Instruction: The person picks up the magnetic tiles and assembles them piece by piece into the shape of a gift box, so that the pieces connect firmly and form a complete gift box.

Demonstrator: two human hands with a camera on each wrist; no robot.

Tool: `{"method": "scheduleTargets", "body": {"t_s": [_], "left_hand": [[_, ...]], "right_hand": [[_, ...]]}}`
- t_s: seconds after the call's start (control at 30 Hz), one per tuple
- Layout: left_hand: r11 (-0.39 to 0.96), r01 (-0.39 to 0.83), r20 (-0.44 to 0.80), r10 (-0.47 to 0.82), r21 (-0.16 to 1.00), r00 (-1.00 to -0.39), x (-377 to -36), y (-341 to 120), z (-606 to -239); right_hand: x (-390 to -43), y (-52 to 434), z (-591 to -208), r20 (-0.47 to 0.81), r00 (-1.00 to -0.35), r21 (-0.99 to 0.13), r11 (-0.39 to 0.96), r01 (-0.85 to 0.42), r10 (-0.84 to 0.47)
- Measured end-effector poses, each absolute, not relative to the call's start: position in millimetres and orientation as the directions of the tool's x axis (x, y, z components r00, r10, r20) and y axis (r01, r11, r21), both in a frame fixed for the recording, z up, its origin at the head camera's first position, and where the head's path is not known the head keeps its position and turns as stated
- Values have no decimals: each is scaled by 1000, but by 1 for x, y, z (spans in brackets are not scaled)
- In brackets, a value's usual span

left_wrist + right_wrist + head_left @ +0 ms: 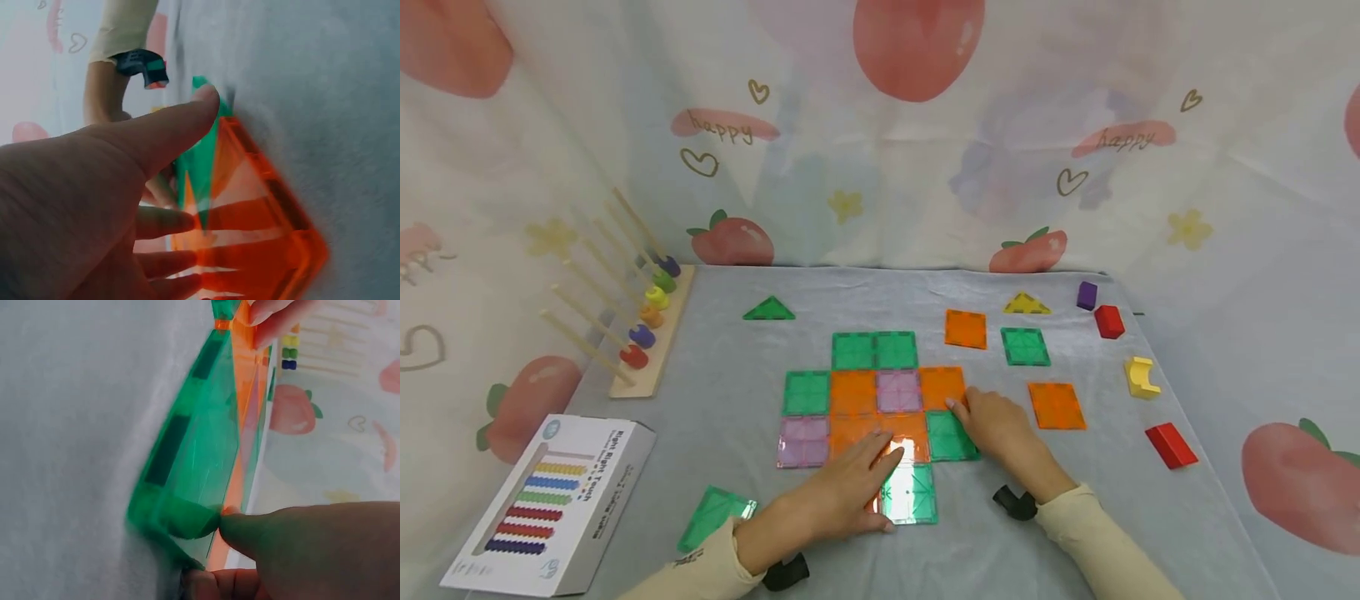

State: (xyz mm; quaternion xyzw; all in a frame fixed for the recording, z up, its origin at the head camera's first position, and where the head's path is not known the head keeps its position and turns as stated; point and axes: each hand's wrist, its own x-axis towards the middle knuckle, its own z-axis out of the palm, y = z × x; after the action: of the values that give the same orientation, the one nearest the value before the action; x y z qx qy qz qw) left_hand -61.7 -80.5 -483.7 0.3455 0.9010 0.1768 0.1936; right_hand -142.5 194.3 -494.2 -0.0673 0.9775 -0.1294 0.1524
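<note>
A flat patchwork of green, orange and purple magnetic tiles [853, 392] lies on the grey cloth [737, 358]. My left hand [850, 487] rests flat on an orange tile [850, 432] with its fingers straight, and the thumb reaches toward a green tile [917, 496]. The left wrist view shows the same hand [94, 206] spread over the orange tile [262, 237]. My right hand [996, 425] is at the right edge of the patchwork. Its thumb [300, 534] and a curled finger pinch the edge of a green tile [187, 462], which is also seen in the head view [951, 435].
Loose tiles lie around: a green triangle [769, 310], a yellow triangle [1027, 304], orange squares [1057, 406] and green squares [715, 517]. Purple [1086, 295], red [1108, 321] and yellow [1141, 377] blocks sit at the right. A peg toy [640, 333] and its box [550, 504] stand at the left.
</note>
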Motion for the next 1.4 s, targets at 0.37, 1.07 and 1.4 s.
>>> {"method": "scheduleTargets", "body": {"t_s": [0.37,1.07,1.4], "left_hand": [[707,571,-210,687,419,-696,-57,-78,-488],[637,662,-105,747,395,-656,-60,-83,-465],[579,649,59,722,494,-689,-72,-90,-446]], "right_hand": [[-140,198,-482,-205,-960,-338,934,-115,-192],[-144,175,-474,-35,-980,-656,744,-126,-197],[-145,171,-480,-53,-980,-740,666,-91,-193]]}}
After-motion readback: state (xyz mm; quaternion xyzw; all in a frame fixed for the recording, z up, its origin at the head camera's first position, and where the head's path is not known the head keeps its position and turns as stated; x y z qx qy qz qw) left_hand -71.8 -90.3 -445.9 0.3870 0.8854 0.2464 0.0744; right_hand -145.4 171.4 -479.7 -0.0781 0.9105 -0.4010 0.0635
